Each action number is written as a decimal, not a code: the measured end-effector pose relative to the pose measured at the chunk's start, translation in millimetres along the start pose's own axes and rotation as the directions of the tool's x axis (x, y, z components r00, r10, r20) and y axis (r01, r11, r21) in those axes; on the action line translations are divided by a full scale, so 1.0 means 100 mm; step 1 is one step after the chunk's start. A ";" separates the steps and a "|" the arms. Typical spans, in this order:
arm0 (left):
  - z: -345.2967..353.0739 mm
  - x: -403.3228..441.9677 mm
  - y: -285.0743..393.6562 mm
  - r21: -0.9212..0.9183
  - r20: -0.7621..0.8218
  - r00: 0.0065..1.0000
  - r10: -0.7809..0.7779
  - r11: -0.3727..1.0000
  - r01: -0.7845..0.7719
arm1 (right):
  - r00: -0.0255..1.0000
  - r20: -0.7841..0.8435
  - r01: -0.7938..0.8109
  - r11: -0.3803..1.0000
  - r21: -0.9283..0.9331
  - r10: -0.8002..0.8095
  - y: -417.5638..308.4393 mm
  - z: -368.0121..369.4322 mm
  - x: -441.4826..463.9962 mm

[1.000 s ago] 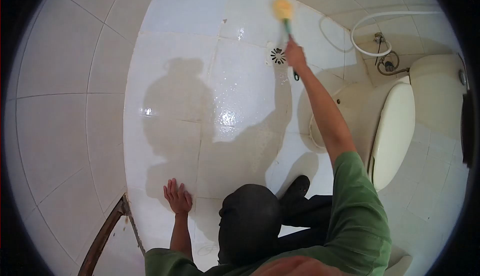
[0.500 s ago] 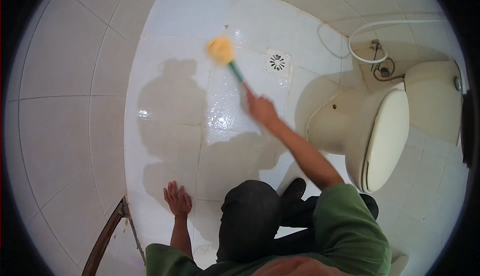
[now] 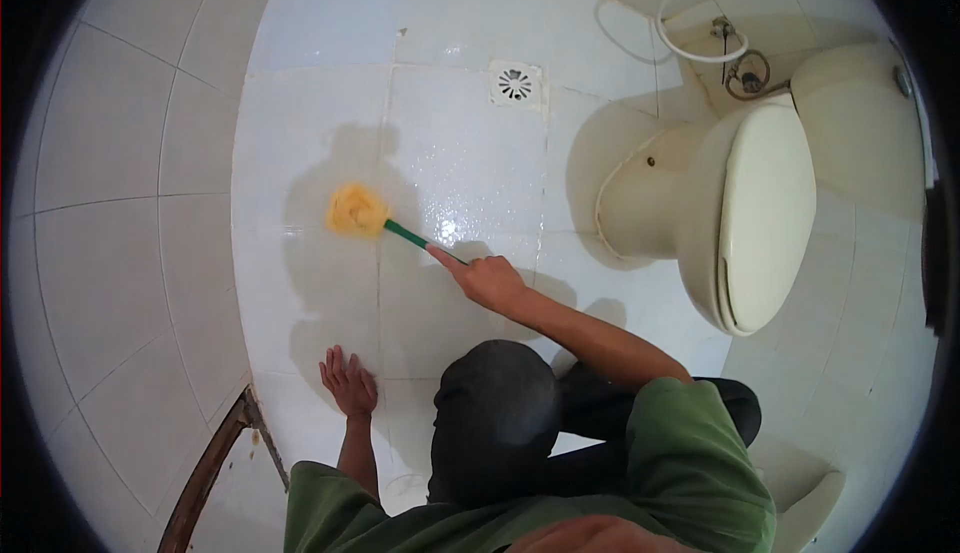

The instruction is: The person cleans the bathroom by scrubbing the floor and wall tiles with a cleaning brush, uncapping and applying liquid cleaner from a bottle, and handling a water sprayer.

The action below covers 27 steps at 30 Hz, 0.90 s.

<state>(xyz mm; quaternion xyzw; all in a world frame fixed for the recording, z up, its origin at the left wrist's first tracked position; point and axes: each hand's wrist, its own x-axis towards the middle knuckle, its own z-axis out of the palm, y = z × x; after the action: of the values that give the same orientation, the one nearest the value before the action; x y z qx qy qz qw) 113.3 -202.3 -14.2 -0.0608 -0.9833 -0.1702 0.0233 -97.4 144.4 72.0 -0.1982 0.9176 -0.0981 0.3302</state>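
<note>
My right hand is closed round the dark green handle of a brush, whose yellow head lies over the white floor tiles to the left of the handle. The head is slightly blurred. My left hand rests flat on the floor near the left side, fingers spread, holding nothing. Wet, shiny spots show on the tiles above my right hand.
A floor drain is set in the tiles at the upper middle. A toilet stands at the right, with a white hose and valve behind it. A brown wooden frame is at lower left. My bent knee is between my arms.
The brush in my right hand has swept from beside the drain down and to the left across the floor. My left hand has stayed flat on the floor. The view has shifted slightly.
</note>
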 end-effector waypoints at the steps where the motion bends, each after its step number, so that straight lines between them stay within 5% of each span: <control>1: -0.02 -0.02 -0.01 0.000 -0.005 1.000 0.000 1.000 0.000 | 0.998 -0.034 -0.049 0.999 0.007 0.050 0.18 0.14 -0.04; 3: -0.02 -0.05 0.01 0.008 0.004 1.000 -0.014 1.000 0.014 | 0.988 -0.091 -0.121 0.993 0.004 0.121 0.82 0.29 0.00; 5: -0.02 -0.04 0.00 0.007 -0.007 1.000 -0.013 1.000 0.013 | 0.898 -0.246 -0.355 0.931 0.088 0.366 1.33 -0.11 -0.01; 8: 0.00 -0.06 0.03 0.020 -0.014 1.000 -0.018 1.000 0.018 | 0.812 -0.392 -0.397 0.901 0.176 0.434 1.27 -0.32 0.01; 10: 0.01 -0.02 0.06 0.034 -0.051 0.999 0.017 0.999 -0.015 | 0.885 -0.342 -0.275 0.947 0.166 0.317 0.62 0.08 0.15; 11: -0.01 -0.06 0.07 0.047 -0.065 0.998 0.018 0.999 -0.015 | 0.927 -0.356 -0.078 0.990 0.119 0.116 0.21 0.46 0.13; 13: -0.02 -0.15 0.17 0.130 -0.112 0.991 -0.073 0.988 0.088 | 0.964 -0.117 0.241 0.970 -0.002 -0.240 -0.72 0.72 -0.17; 15: 0.17 -0.45 0.27 0.161 -0.205 0.919 -0.336 0.915 0.370 | 0.908 -0.270 0.335 0.942 0.009 -0.320 -0.95 1.09 -0.20; 16: 0.12 -0.62 0.42 0.132 -0.223 0.908 -0.354 0.912 0.388 | 0.843 -0.468 0.321 0.946 0.039 -0.267 -0.85 1.23 -0.11; 18: -0.03 -1.14 0.80 0.096 -0.214 0.886 -0.411 0.894 0.438 | 0.892 -0.312 0.308 0.945 -0.112 -0.328 -0.17 1.41 0.19; 20: -0.14 -1.67 1.08 0.083 -0.191 0.844 -0.502 0.848 0.523 | 0.966 -0.258 -0.059 0.990 -0.128 0.024 0.40 0.77 0.31; 23: -0.21 -2.23 1.39 0.219 -0.045 0.666 -0.745 0.643 0.734 | 0.846 -0.452 -0.237 0.958 0.159 0.284 0.63 0.00 0.15; 24: -0.13 -2.36 1.41 0.231 -0.042 0.661 -0.750 0.636 0.736 | 0.805 -0.563 -0.149 0.982 0.117 0.189 0.59 0.21 0.20; 25: 0.08 -2.49 1.37 0.240 -0.043 0.657 -0.752 0.631 0.738 | 0.889 -0.430 -0.146 0.988 0.057 0.156 0.29 0.35 0.16; 27: 0.26 -2.55 1.36 0.233 -0.035 0.642 -0.766 0.618 0.751 | 0.866 -0.366 0.300 0.939 -0.166 -0.341 -0.31 1.21 0.01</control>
<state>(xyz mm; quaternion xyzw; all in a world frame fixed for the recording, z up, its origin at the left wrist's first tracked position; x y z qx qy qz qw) 382.8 -94.9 -10.7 0.3571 -0.9296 -0.0490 -0.0770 -11.0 109.7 -11.2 -0.3413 0.9228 -0.1412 0.1094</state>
